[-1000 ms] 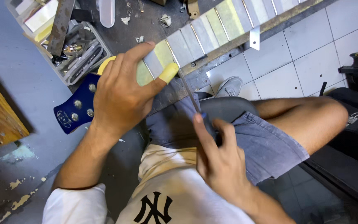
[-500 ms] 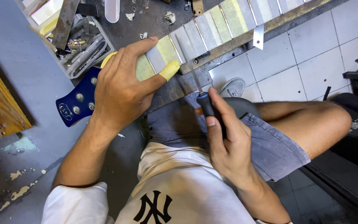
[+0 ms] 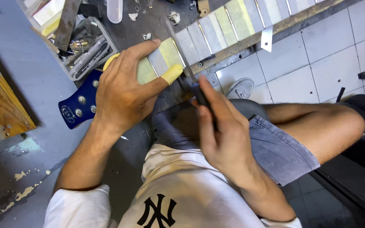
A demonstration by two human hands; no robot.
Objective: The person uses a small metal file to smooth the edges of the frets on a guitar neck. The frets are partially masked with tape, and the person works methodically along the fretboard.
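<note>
The left hand [image 3: 121,90] presses flat on the taped guitar neck [image 3: 216,31] lying on the tabletop [image 3: 157,21], while just right of it the right hand's [image 3: 224,139] grip closes around what seems a slim file [image 3: 186,63], mid fret-dressing; next needs steady strokes.

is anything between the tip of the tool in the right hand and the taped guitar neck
Nothing visible does. The right hand holds a thin file-like tool slanting up over the taped guitar neck. The left hand presses on the neck beside it, to the left of the blade, not across its path.
</note>
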